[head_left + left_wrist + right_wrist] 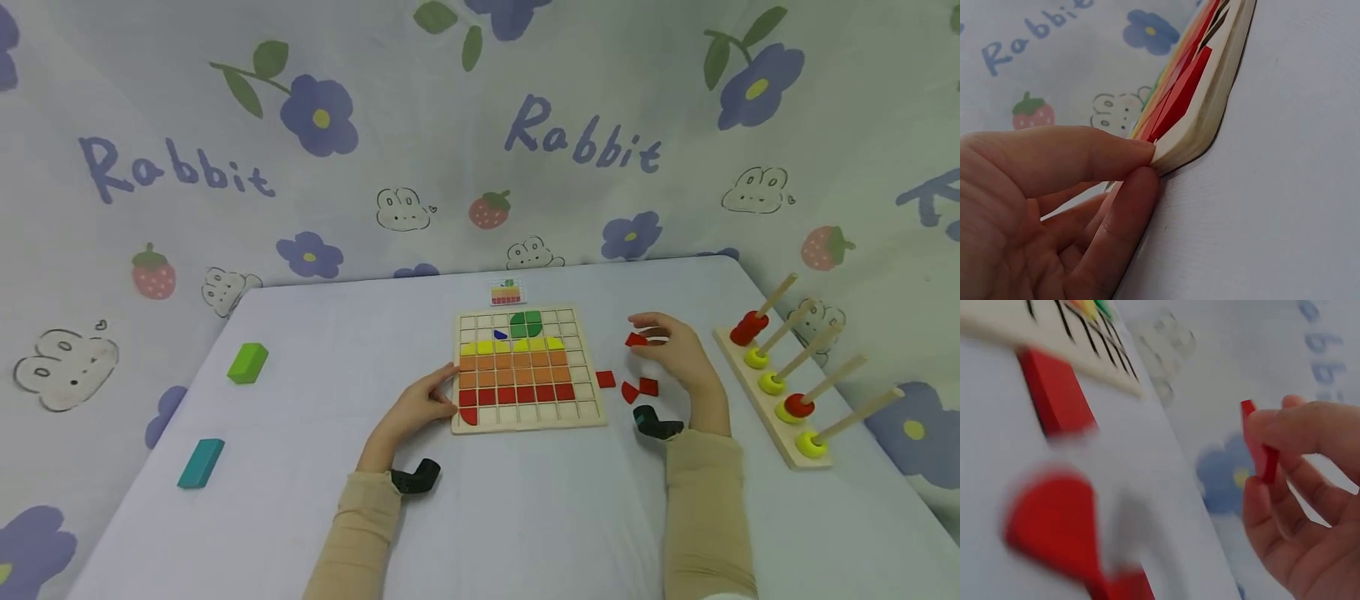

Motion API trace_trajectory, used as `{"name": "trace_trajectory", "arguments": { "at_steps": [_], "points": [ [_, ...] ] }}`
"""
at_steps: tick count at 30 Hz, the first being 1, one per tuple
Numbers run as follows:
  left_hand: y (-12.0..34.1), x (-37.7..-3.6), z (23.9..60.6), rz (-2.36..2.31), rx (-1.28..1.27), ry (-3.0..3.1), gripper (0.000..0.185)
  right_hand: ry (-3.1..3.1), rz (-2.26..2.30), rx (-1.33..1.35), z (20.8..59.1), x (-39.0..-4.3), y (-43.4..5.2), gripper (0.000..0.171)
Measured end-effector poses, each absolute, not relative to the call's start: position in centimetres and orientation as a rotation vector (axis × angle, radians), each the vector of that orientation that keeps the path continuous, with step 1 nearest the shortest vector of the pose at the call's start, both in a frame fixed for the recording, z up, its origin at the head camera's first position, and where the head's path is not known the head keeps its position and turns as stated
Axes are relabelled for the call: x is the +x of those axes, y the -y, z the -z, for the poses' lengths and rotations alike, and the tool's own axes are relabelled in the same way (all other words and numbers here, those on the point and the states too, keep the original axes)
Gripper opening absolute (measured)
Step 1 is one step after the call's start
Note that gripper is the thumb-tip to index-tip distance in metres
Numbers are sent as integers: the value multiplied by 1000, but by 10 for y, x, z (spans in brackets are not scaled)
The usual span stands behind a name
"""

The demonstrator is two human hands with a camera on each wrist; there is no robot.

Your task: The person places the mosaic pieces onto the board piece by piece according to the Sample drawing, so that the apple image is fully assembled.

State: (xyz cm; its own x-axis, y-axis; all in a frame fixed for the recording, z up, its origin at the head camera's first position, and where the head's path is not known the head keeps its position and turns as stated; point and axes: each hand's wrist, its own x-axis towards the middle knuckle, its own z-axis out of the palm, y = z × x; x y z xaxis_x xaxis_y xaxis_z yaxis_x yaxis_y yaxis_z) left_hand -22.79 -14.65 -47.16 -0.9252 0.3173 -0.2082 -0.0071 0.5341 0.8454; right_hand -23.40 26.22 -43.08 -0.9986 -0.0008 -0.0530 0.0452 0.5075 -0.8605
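A wooden grid board [588,392] lies flat on the white table, bearing rows of red, orange and yellow tiles plus green pieces and one small blue piece [500,335]. A rounded red piece [468,416] occupies its lower left corner. My left hand [416,407] pinches the board's left edge near that corner, thumb and finger close together in the left wrist view. Beyond the board's right side, my right hand [675,350] holds a red tile [1260,444] between thumb and fingers, lifted off the table. Below it lie red squares [605,379] and a red quarter-round piece [629,392].
A small pattern card [507,292] sits behind the board. On the right is a wooden peg stand [780,417] with red and yellow rings. At the left lie a green block [247,363] and a teal block [201,463]. Printed cloth hangs behind.
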Motion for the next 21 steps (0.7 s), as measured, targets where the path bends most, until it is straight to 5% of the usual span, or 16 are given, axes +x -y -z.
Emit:
{"name": "trace_trajectory", "arguments": {
  "at_steps": [12,21],
  "points": [
    [146,-226,472,-1370,268,-2426,67,-2515,1456,-653,436,-218,-132,33],
    [148,-227,471,-1369,284,-2421,65,-2523,1300,-834,450,-208,-79,27]
  ]
}}
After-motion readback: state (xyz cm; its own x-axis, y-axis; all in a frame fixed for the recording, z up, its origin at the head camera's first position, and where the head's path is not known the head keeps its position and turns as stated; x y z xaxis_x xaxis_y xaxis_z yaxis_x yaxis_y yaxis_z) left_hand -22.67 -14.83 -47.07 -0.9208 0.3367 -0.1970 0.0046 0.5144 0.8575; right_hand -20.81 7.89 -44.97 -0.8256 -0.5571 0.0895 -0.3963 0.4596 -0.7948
